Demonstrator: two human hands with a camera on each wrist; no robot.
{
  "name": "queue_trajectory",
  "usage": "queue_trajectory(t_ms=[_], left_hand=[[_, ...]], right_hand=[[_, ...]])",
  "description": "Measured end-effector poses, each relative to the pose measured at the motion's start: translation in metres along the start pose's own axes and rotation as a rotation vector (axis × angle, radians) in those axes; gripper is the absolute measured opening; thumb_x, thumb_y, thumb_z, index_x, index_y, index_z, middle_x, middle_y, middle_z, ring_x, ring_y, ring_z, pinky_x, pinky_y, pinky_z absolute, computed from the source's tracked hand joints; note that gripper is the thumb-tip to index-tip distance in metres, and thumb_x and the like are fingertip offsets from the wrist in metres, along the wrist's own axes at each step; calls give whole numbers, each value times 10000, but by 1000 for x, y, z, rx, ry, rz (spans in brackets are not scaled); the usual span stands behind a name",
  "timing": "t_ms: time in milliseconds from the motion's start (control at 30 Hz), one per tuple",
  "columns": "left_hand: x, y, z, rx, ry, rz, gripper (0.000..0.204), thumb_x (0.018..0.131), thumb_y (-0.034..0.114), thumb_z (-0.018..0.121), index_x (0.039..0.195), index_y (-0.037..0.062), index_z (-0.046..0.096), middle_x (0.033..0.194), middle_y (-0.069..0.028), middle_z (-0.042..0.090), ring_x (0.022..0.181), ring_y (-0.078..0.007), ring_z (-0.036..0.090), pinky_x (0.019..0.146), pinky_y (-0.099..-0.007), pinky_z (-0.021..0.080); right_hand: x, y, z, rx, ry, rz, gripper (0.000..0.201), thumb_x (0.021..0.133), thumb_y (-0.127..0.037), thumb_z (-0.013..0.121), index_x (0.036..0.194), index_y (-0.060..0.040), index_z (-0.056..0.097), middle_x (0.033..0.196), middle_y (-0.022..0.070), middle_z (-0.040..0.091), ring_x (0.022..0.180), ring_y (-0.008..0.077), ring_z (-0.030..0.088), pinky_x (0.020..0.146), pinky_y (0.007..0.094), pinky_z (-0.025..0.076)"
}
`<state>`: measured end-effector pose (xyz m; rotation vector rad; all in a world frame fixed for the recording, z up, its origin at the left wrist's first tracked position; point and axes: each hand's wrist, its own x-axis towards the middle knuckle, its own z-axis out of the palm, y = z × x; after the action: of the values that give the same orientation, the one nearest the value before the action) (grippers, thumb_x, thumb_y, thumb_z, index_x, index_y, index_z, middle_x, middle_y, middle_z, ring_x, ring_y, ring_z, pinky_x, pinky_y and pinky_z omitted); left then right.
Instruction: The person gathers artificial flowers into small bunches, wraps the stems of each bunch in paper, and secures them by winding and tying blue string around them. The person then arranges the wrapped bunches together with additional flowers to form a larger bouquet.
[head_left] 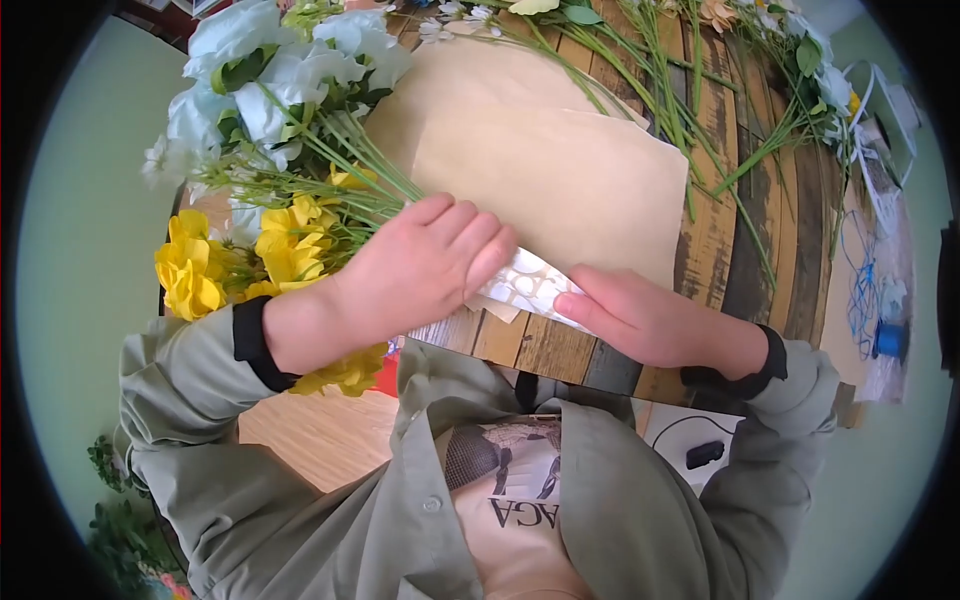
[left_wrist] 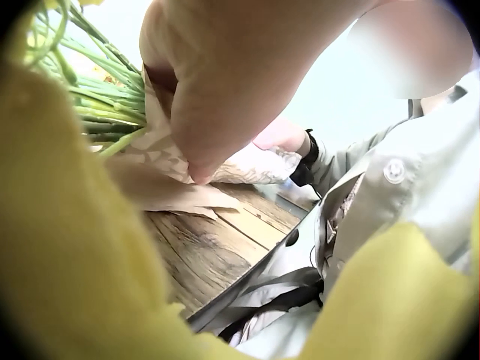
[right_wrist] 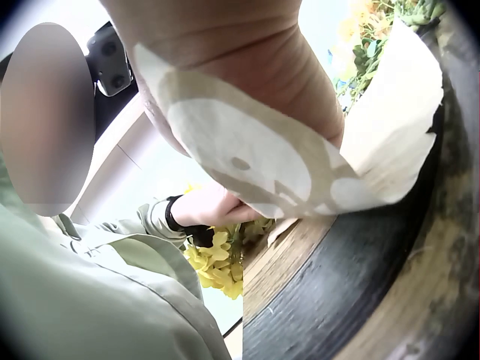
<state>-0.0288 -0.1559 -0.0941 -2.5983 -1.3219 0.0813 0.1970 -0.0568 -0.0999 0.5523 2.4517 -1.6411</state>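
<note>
Paper [head_left: 550, 180] lies on the plank table [head_left: 552, 350]; the wall [head_left: 85, 200] is green

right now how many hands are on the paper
2. The left hand grips the near left of the paper, by the green stems; the right hand pinches the patterned edge, further right. No third hand shows.

Plank-top table [head_left: 555, 348], mixed brown and near-black boards.
Overlapping tan paper sheets [head_left: 560, 185] centre, lower edge turned up, white pattern showing. Loose green stems [head_left: 668, 85] upper right, crossing; small white flowers [head_left: 437, 29] top centre.
</note>
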Motion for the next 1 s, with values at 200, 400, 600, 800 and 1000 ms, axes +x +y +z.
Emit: queue_trajectory(t_ms=[200, 400, 600, 800, 1000], left_hand=[[2, -9, -1, -88, 51, -47, 241, 651, 118, 570, 870, 34, 514, 780, -61, 511, 731, -207, 538, 682, -317, 441], [8, -18, 7, -95, 55, -8, 169, 623, 91, 561, 742, 56, 446, 692, -60, 488, 648, -217, 527, 602, -327, 437], [9, -19, 10, -124, 53, -16, 191, 607, 90, 571, 743, 55, 442, 692, -63, 487, 645, -223, 524, 596, -330, 431], [8, -18, 5, -174, 78, -77, 301, 549, 102, 653, 768, 54, 452, 702, -70, 491, 661, -252, 524, 610, -344, 432], [5, -19, 8, -201, 87, -77, 348, 517, 123, 683, 776, 52, 461, 709, -71, 496, 679, -263, 526, 625, -359, 431]], right_hand=[[1, -3, -8, 63, -71, -1, 422, 989, -332, 378, 828, 51, 455, 700, 219, 509, 644, 376, 486, 625, 429, 388], [-18, -16, -28, -174, -3, 77, 383, 940, -356, 470, 878, 20, 515, 724, 166, 531, 628, 317, 502, 618, 391, 425], [-45, -25, 32, -945, 606, -482, 271, 815, -247, 556, 971, -34, 618, 1004, 111, 606, 961, 247, 584, 795, 360, 481], [-14, -3, 52, -1449, 633, -419, 391, 829, -195, 497, 1166, -20, 590, 1226, 175, 553, 1035, 258, 547, 906, 428, 456], [-3, 16, 43, -1413, 689, -300, 381, 780, -172, 552, 1118, 2, 554, 863, 105, 565, 628, 150, 499, 564, 289, 447]])
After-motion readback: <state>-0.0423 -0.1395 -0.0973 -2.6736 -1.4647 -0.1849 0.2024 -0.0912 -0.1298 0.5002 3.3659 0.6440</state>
